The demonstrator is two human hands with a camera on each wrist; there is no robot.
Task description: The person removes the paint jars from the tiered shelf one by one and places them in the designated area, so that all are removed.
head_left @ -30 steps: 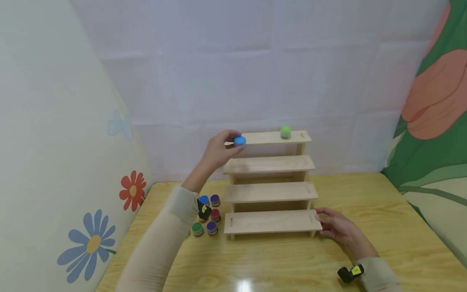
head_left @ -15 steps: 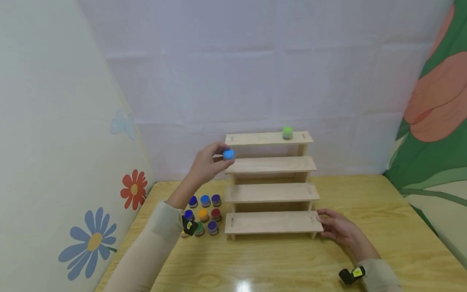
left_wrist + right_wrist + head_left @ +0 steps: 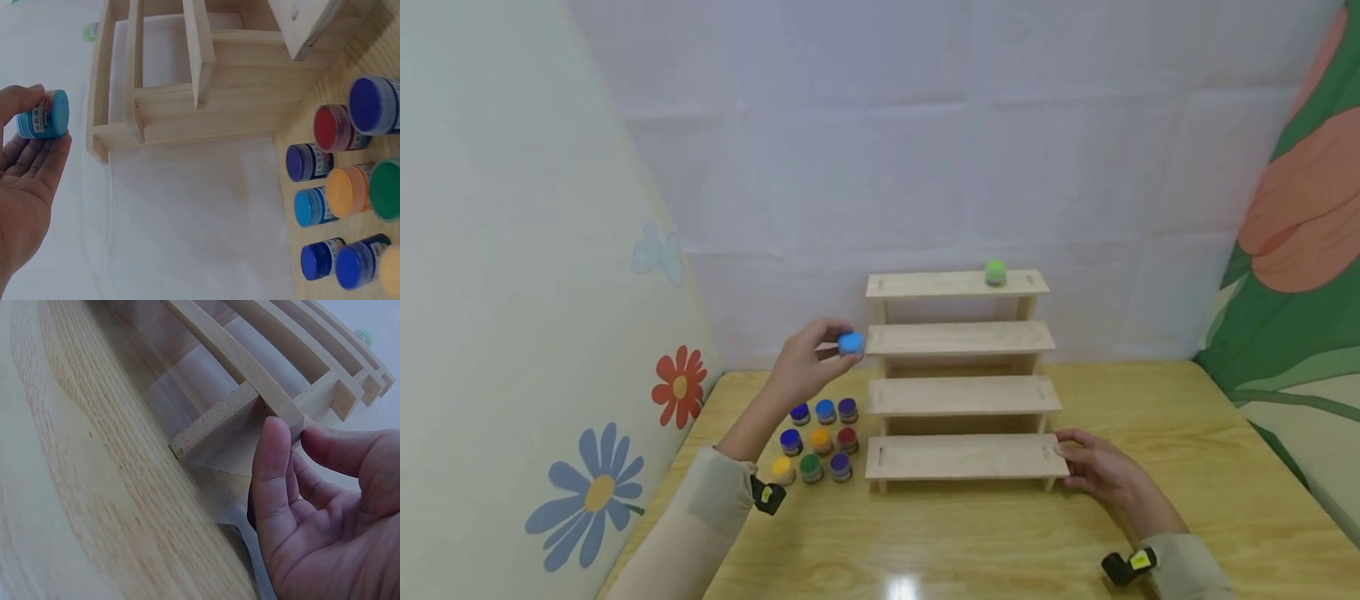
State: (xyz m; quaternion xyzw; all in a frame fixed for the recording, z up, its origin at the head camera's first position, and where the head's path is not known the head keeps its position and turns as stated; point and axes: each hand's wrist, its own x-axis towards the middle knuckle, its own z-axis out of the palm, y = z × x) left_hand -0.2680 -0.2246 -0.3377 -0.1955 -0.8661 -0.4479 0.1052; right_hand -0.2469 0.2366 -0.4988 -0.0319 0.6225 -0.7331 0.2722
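My left hand (image 3: 805, 364) pinches a small light-blue paint jar (image 3: 850, 343) between thumb and fingers, in the air just left of the stepped wooden rack (image 3: 962, 392). The left wrist view shows the held jar (image 3: 47, 114) tipped on its side in that picture, its label facing out. My right hand (image 3: 1101, 471) grips the right end of the rack's lowest shelf (image 3: 966, 457); in the right wrist view, thumb and fingers (image 3: 273, 469) pinch the board's corner. A light-green jar (image 3: 996, 273) stands upright on the top shelf, toward its right end.
Left of the rack, several paint jars stand in rows on the wooden table (image 3: 925, 533), among them a green jar (image 3: 811, 468), a red jar (image 3: 847, 439) and a yellow jar (image 3: 783, 471). A white cloth (image 3: 880, 167) hangs behind; painted panels flank both sides.
My left hand has moved down and left from the top shelf, still pinching the light-blue jar. My right hand stays at the lowest shelf's end.
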